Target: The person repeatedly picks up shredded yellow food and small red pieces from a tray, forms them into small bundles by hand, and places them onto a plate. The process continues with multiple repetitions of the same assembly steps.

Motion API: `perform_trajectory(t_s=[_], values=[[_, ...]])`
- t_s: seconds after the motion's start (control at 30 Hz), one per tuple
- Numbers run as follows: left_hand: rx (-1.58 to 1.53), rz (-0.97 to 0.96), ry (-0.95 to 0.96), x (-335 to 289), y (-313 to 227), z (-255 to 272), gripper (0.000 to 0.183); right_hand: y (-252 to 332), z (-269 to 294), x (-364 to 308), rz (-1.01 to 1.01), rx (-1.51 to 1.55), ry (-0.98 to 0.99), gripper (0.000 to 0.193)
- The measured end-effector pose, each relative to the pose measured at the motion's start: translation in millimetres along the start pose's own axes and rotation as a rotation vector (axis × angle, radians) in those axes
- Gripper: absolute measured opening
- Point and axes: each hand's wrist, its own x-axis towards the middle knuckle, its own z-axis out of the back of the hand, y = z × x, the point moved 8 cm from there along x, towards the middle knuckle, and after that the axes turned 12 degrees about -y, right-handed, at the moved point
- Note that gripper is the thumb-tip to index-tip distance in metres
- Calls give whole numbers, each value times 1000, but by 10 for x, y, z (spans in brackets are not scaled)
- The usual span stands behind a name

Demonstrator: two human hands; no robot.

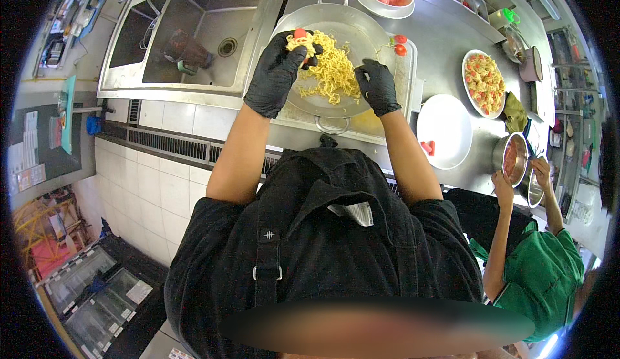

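Observation:
My left hand, in a black glove, is closed around a noodle-wrapped red piece above the left side of a wide two-handled metal pan. Loose yellow noodles lie heaped in the pan between my hands. My right hand, also black-gloved, is over the pan's right side with its fingers curled together. Whatever those fingers hold, if anything, is hidden. Two small red pieces with thin strands beside them lie by the pan's right rim.
Left is a sink. Right are a white plate with red pieces and an oval plate of noodle-wrapped pieces. A white bowl stands behind the pan. At right, a person in green handles metal bowls.

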Motion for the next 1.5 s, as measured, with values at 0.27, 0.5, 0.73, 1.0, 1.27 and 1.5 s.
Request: perform_trajectory(t_s=[0.27, 0.5, 0.73, 1.0, 1.27, 1.5], values=[[302, -17, 177, -11, 124, -338, 47, 578, 526, 190, -277, 681, 14, 28], [765, -381, 251, -131, 303, -716, 87, 603, 531, -30, -317, 731, 79, 38], [597, -127, 290, -171, 530, -752, 98, 68, 825, -261, -406, 607, 21, 36], [443, 214, 209, -349, 887, -333, 66, -1873, 1990, -10, -411, 504, -318, 31], [515, 210, 114, -460, 1053, -200, 52, -5168, 3021, 42, -474, -356, -520, 41], [536, 221, -33, -637, 855, -311, 46, -5133, 2516, 275, -310, -972, 85, 44]])
